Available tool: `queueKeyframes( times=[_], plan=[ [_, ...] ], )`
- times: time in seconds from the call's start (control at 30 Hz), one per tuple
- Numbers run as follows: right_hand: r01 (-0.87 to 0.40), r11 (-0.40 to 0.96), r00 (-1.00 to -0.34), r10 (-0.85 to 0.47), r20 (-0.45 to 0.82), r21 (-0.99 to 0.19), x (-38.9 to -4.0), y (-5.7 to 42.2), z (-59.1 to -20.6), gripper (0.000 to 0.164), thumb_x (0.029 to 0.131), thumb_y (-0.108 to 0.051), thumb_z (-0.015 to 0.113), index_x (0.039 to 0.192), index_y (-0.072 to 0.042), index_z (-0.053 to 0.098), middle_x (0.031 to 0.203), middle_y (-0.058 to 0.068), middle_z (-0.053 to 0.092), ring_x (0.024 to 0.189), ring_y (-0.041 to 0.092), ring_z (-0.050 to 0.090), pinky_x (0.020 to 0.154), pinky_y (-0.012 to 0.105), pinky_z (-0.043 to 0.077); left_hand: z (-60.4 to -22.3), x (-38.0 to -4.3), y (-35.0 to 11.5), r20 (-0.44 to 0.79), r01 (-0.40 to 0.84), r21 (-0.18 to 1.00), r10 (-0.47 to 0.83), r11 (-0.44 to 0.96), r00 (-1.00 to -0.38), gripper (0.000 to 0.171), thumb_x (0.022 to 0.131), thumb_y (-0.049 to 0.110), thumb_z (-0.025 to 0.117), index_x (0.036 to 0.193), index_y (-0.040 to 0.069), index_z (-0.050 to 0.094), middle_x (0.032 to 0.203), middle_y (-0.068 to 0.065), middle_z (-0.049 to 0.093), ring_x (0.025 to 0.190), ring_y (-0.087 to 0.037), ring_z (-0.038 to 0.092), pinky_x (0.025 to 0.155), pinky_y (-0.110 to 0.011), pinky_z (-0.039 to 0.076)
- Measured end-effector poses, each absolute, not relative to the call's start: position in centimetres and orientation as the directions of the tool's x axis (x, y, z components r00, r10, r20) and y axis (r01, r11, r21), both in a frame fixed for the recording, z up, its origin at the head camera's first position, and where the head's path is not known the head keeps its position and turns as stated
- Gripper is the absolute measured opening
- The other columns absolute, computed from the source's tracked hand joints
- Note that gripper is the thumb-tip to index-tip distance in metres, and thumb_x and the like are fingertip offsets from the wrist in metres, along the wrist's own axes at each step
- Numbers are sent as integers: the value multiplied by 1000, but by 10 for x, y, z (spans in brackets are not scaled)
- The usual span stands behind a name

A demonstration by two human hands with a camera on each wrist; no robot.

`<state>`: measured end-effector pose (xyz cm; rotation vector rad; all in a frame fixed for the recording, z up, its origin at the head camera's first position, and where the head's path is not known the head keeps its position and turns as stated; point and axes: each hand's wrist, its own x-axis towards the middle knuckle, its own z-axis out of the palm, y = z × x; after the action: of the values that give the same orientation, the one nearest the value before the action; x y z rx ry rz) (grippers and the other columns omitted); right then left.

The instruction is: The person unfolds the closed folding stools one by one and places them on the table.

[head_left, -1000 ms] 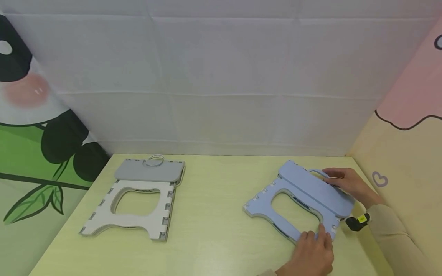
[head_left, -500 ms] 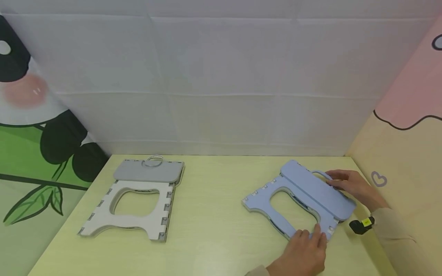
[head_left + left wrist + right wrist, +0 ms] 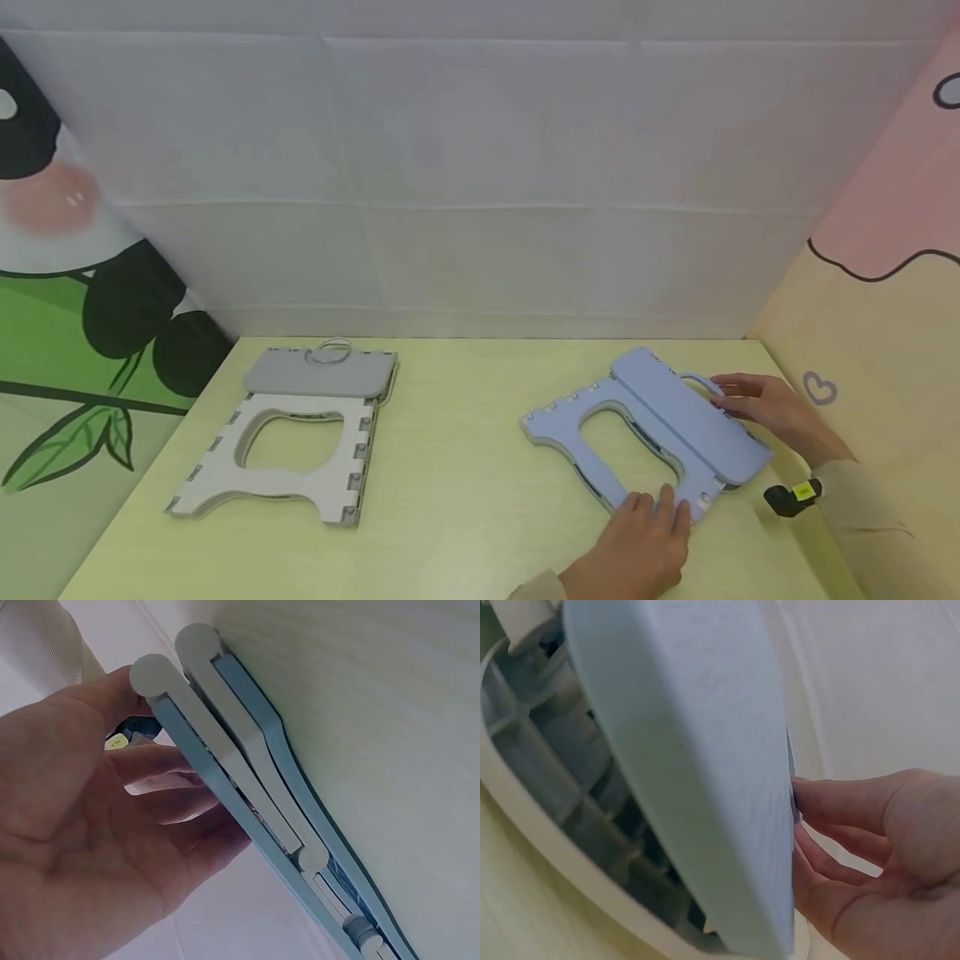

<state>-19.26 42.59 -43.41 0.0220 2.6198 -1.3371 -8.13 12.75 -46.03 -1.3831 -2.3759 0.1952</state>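
A blue folding stool [image 3: 628,417], folded flat, lies slanted on the right of the table. My right hand [image 3: 780,412] pinches its blue carry handle [image 3: 701,382] at the far side; in the right wrist view the thumb and fingers meet behind the seat panel [image 3: 705,750]. My left hand [image 3: 637,546] rests its fingers on the stool's near leg, below the oval opening. In the left wrist view, the left palm [image 3: 90,832] faces the stool's hinged edge [image 3: 247,765], with the fingertips hidden behind the blue panel.
A second folding stool [image 3: 281,479], white with a grey seat, lies folded on the left of the table [image 3: 450,467]. A white cloth [image 3: 487,183] hangs at the back. Painted walls stand at both sides, the right wall [image 3: 885,350] close to my right forearm.
The blue stool has turned slightly clockwise, its near end swinging left. My left hand has moved left and a little nearer with it; my right hand, still on the handle, has shifted slightly right.
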Motion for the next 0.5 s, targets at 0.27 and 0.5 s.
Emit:
queueKeyframes(
  times=[0.27, 0.5],
  plan=[
    [138, 581, -977, -52, -205, -802, -188, 427, -434, 63, 100, -22, 70, 145, 15, 43, 135, 35, 55, 96, 3, 67, 84, 23, 58, -461, -83, 118, 361, 770, -336, 830, 542, -426, 48, 92, 42, 69, 132, 15, 69, 113, 0, 66, 85, -9, 63, 84, -22, 52],
    [146, 542, -978, -49, -205, -827, -184, 427, -435, 63, 99, -17, 71, 144, 17, 43, 130, 32, 59, 94, 2, 68, 85, 27, 59, -465, -86, 114, 452, 724, -367, 793, 583, -409, 33, 95, 34, 69, 121, 13, 71, 93, 6, 58, 73, -7, 55, 78, -21, 51]
  ],
)
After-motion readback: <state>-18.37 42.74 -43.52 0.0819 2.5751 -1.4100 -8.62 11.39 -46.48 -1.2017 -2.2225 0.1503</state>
